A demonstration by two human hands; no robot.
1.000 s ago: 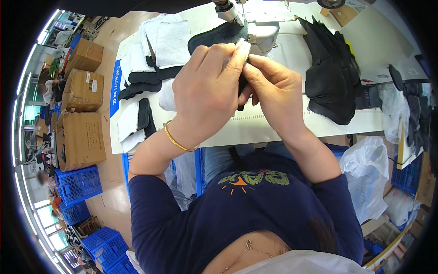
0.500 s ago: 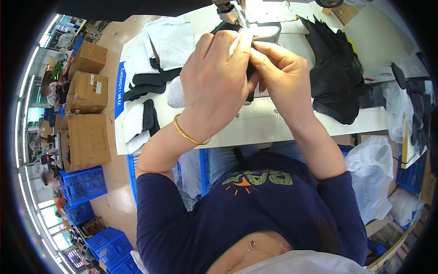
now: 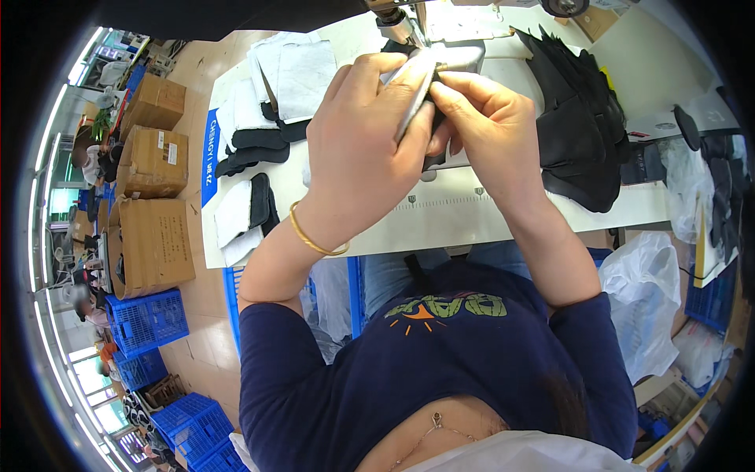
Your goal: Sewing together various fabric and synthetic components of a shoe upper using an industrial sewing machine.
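Note:
Both hands meet at a padded fabric piece (image 3: 417, 106), black with a whitish edge, just below the needle end of a sewing machine (image 3: 399, 28). My left hand (image 3: 363, 149), a gold bangle on its wrist, is closed round the piece; the pale edge runs up between its fingers. My right hand (image 3: 500, 130) pinches the black side with thumb and forefinger, its other fingers curled. Much of the piece is hidden by the hands, and I cannot tell whether its far end touches the needle.
White and black padded pieces (image 3: 303, 79) are stacked left on the white table (image 3: 354, 240). A pile of black pieces (image 3: 578, 130) lies to the right. Cardboard boxes (image 3: 157, 244) and blue crates (image 3: 148, 321) stand on the floor at left. A white plastic bag (image 3: 641, 303) hangs at right.
My left hand has turned and shifted slightly, and more of the piece's pale edge shows between its fingers. The right hand keeps its pinch in nearly the same place.

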